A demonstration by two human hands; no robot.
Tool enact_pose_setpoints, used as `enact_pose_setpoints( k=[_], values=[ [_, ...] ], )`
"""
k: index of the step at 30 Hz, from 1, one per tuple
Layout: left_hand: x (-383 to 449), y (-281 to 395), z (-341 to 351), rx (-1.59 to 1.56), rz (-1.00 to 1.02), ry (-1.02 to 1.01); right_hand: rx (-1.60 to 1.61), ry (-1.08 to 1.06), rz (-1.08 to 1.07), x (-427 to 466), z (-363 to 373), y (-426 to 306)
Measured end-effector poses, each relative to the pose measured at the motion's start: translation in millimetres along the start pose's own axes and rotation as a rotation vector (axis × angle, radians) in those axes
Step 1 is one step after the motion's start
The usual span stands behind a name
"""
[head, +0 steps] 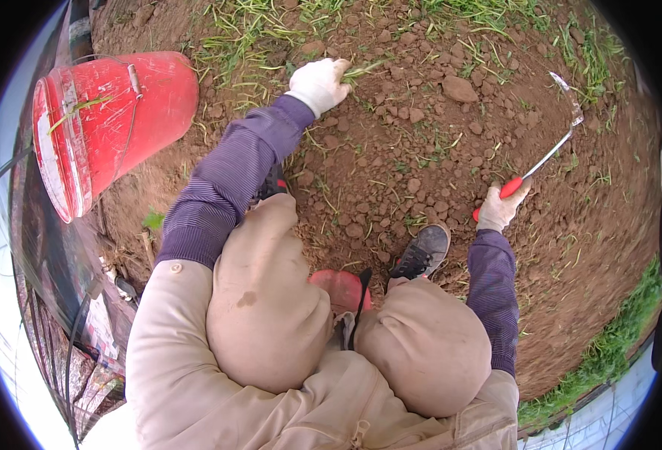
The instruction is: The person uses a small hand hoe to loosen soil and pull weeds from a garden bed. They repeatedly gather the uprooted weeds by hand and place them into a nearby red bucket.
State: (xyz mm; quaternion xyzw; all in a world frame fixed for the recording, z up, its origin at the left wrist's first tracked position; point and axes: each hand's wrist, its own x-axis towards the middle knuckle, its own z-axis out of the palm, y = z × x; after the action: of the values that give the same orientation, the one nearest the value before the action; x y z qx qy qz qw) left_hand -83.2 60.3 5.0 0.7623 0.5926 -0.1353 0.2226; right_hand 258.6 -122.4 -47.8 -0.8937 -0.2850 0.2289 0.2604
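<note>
My left hand (320, 84), in a white glove, is closed around a small bunch of green plant stems (363, 71) above the brown soil. In my right hand (501, 207), gloved too, is the red handle of a sickle (550, 152). Its thin metal shaft points away to the upper right and ends in a curved blade, low over the ground or on it; which one I cannot tell. Purple striped sleeves cover both forearms.
A red plastic bucket (134, 121) with a wire handle lies tilted at the upper left. Cut greens (246, 42) are strewn along the top. A large clod (459, 89) lies between the hands' far sides. Growing greens (606, 360) line the lower right, and plastic sheeting (55, 225) the left.
</note>
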Motion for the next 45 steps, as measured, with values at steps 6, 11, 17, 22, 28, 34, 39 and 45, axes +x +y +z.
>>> enact_pose_setpoints(
  k=[6, 11, 17, 22, 28, 34, 39, 45],
  values=[
    [35.6, 2.7, 18.5, 0.135, -0.008, -0.288, -0.011, 0.028, -0.068, -0.1, -1.0, 4.3],
    [27.7, -42.6, 11.0, -0.699, -0.063, -0.036, 0.0, 0.004, -0.063, -0.9, 0.4, 5.0],
    [-61.5, -31.3, 7.3, 0.317, 0.309, -0.296, -0.001, -0.015, -0.027, 2.5, -1.6, 8.6],
    [-76.1, -61.7, 47.6, 0.332, 0.24, -0.263, 0.007, -0.008, -0.016, 1.8, 0.6, 4.0],
    [-65.4, -32.0, 18.1, 0.122, 0.264, -0.055, -0.028, 0.011, -0.008, -0.6, -4.6, 1.5],
    [-63.0, 7.0, 73.5, 0.278, 0.584, -0.337, -0.09, 0.072, -0.153, 2.4, 1.8, 10.8],
    [-55.3, -23.9, 37.2, -0.158, 0.303, 0.097, -0.059, 0.005, -0.049, -1.7, -0.7, -1.1],
    [-117.7, -10.6, 72.3, 0.428, 0.616, -0.698, 0.008, 0.017, -0.088, 0.9, -0.9, 5.2]
  ],
)
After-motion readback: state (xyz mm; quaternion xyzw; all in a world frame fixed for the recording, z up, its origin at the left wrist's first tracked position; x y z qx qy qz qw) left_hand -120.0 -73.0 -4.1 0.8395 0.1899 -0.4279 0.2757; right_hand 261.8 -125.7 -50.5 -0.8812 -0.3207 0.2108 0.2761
